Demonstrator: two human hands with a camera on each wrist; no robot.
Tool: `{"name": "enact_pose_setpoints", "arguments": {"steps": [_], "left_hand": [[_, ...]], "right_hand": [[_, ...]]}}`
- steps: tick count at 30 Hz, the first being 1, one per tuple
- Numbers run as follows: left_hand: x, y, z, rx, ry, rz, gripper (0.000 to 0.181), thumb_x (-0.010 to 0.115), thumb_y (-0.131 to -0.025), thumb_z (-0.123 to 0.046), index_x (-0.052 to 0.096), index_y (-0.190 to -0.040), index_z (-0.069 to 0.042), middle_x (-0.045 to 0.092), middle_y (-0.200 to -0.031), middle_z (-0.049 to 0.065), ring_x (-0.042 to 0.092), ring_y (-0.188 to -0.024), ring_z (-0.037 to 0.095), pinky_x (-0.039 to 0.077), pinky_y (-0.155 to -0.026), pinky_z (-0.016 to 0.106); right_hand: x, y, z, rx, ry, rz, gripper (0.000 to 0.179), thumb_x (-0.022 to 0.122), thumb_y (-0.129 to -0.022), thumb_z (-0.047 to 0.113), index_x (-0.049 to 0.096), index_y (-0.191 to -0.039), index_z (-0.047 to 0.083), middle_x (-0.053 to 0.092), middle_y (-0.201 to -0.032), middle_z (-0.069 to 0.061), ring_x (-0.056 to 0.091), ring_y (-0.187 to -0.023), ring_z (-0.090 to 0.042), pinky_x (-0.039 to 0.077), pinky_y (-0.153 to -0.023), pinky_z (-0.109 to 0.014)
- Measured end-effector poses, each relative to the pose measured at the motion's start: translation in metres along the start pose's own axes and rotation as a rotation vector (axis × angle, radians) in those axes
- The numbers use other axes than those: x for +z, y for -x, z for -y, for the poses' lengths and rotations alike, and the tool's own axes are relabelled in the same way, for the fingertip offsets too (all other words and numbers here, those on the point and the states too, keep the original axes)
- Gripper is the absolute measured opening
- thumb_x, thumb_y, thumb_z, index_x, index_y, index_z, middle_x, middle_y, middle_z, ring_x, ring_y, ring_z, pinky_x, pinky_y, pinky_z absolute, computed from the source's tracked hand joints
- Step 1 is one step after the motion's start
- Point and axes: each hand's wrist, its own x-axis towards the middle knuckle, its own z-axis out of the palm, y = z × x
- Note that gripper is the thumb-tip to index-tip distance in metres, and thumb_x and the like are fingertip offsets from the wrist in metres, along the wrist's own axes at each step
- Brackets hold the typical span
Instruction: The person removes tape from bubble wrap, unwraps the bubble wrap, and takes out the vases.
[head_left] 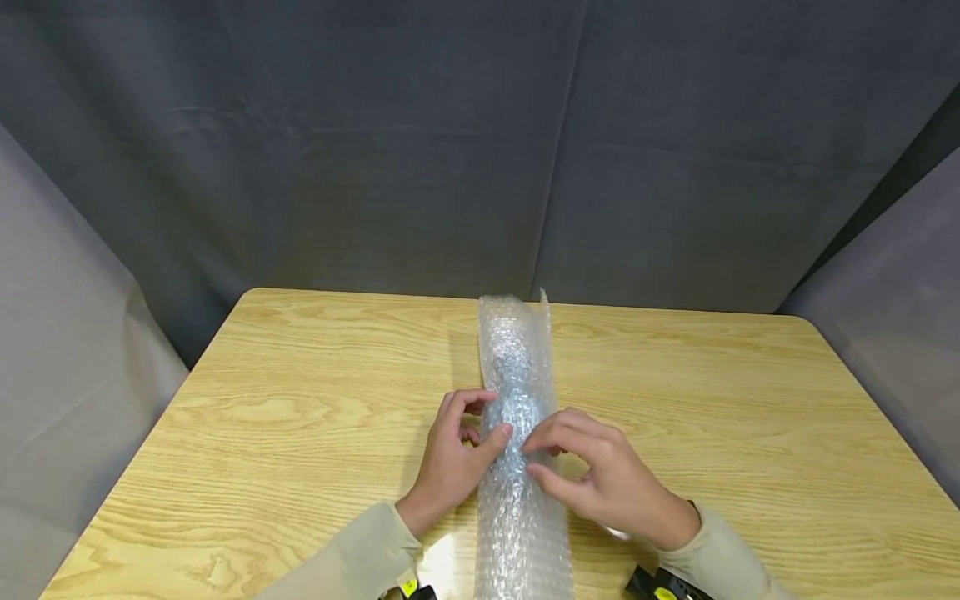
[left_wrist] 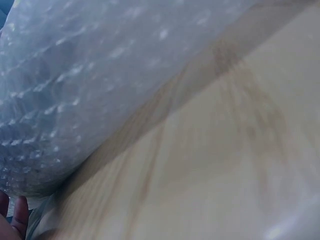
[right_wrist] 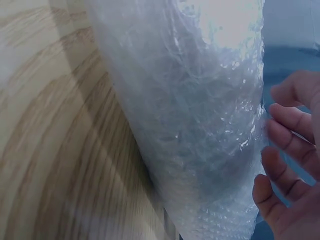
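A long roll of bubble wrap (head_left: 517, 517) lies lengthwise across the table, with a bluish thing showing dimly through its middle. My left hand (head_left: 457, 462) holds the roll's left side, thumb on top and fingers curled at the flank. From the right, my right hand (head_left: 600, 467) touches the top of the wrap with bent, spread fingers, a gap between thumb and forefinger. In the right wrist view, the fingertips (right_wrist: 270, 157) sit right at the surface of the wrap. Only a few fingers of the left hand (left_wrist: 17, 220) appear in the left wrist view.
The wooden table (head_left: 300, 417) has its far edge before a dark grey curtain (head_left: 412, 150). Lighter panels stand at left and right. Black devices with yellow marks (head_left: 663, 587) are at the wrists. Small shiny material (head_left: 618, 533) lies under the right hand.
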Motion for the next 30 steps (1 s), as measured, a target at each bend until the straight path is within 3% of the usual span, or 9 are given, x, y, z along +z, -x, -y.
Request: {"name": "enact_pose_setpoints", "arguments": {"steps": [7, 16, 24, 30], "left_hand": [[0.0, 0.001, 0.0, 0.009, -0.003, 0.008, 0.039, 0.072, -0.094, -0.026, 0.061, -0.131, -0.019, 0.056, -0.128, 0.001, 0.051, -0.109, 0.014, 0.052, -0.078, 0.022], [0.001, 0.0, -0.001, 0.008, 0.005, 0.009, 0.039, 0.073, -0.094, -0.026, 0.061, -0.131, -0.018, 0.057, -0.129, 0.002, 0.052, -0.11, 0.015, 0.053, -0.078, 0.021], [0.0, 0.001, -0.001, -0.003, 0.003, 0.021, 0.04, 0.072, -0.094, -0.026, 0.061, -0.131, -0.018, 0.057, -0.129, 0.002, 0.051, -0.11, 0.015, 0.053, -0.078, 0.021], [-0.002, 0.001, 0.0, 0.003, 0.001, 0.018, 0.039, 0.072, -0.094, -0.026, 0.061, -0.131, -0.019, 0.056, -0.129, 0.003, 0.051, -0.109, 0.015, 0.053, -0.077, 0.022]], "right_hand": [[0.001, 0.001, 0.002, -0.021, 0.028, 0.009, 0.017, 0.08, -0.088, 0.011, 0.072, -0.099, 0.022, 0.069, -0.104, 0.01, 0.063, -0.09, -0.003, 0.054, -0.074, -0.016], [0.001, 0.001, 0.004, -0.021, 0.109, -0.002, 0.014, 0.08, -0.088, 0.014, 0.072, -0.095, 0.022, 0.067, -0.102, 0.012, 0.064, -0.092, -0.002, 0.051, -0.084, -0.009], [0.0, 0.003, 0.007, -0.06, 0.199, -0.005, 0.006, 0.077, -0.093, 0.023, 0.073, -0.097, 0.02, 0.067, -0.103, 0.011, 0.065, -0.095, -0.004, 0.053, -0.087, -0.012], [-0.003, 0.001, 0.012, -0.099, 0.251, 0.001, 0.011, 0.075, -0.095, 0.03, 0.076, -0.098, 0.019, 0.069, -0.103, 0.009, 0.066, -0.094, -0.005, 0.056, -0.084, -0.014]]}}
